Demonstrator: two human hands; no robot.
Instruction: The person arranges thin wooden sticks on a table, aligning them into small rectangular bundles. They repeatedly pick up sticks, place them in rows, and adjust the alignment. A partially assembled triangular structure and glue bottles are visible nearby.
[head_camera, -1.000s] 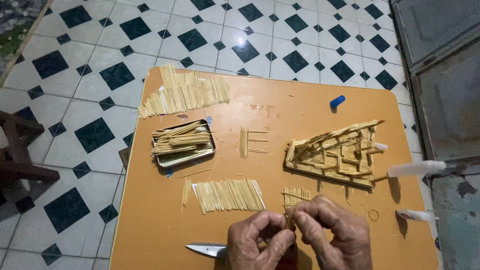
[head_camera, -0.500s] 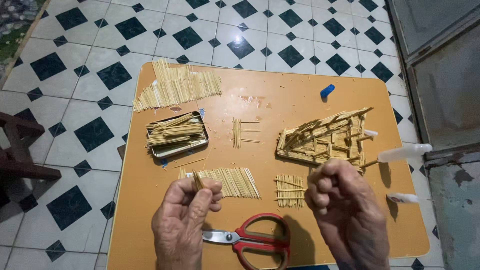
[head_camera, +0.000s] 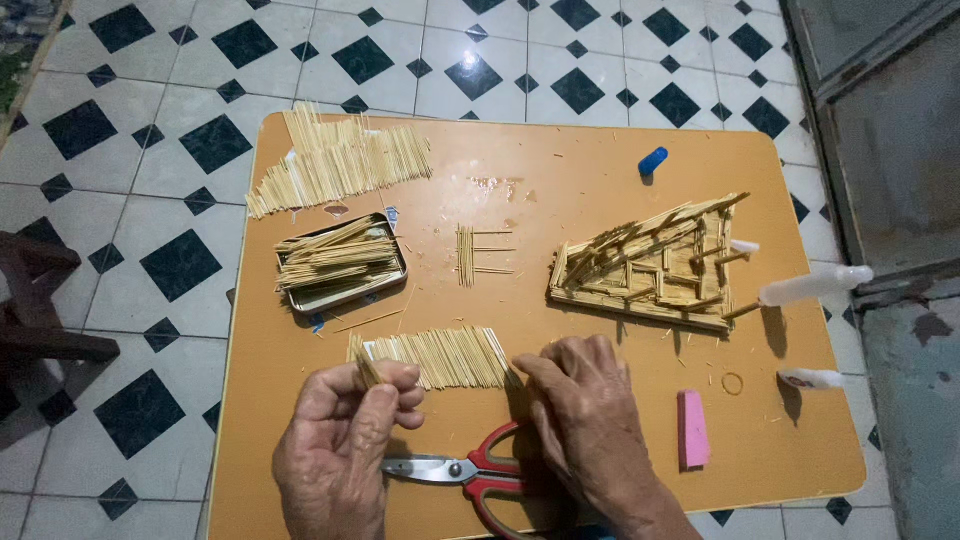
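Note:
My left hand (head_camera: 345, 440) is closed around a short thin bamboo stick (head_camera: 366, 368) held just in front of a flat row of sticks (head_camera: 440, 357). My right hand (head_camera: 583, 415) lies palm down on the orange table (head_camera: 560, 170), at the right end of that row, covering whatever is under it. Red-handled scissors (head_camera: 470, 470) lie between the two hands. A partly built stick house model (head_camera: 655, 262) lies to the right, beyond my right hand. A small glued stick panel (head_camera: 475, 255) lies at the table's middle.
A metal tin (head_camera: 340, 264) full of sticks sits at the left, with a big loose stick pile (head_camera: 335, 162) behind it. A pink block (head_camera: 692, 428), a white glue bottle (head_camera: 812, 285), a small white tube (head_camera: 810, 379) and a blue cap (head_camera: 652, 161) lie on the right side. Tiled floor surrounds the table.
My hands parted from working together near the table's front. The left hand now holds a stick, the right hand has dropped flat onto the table. The scissors came into full view.

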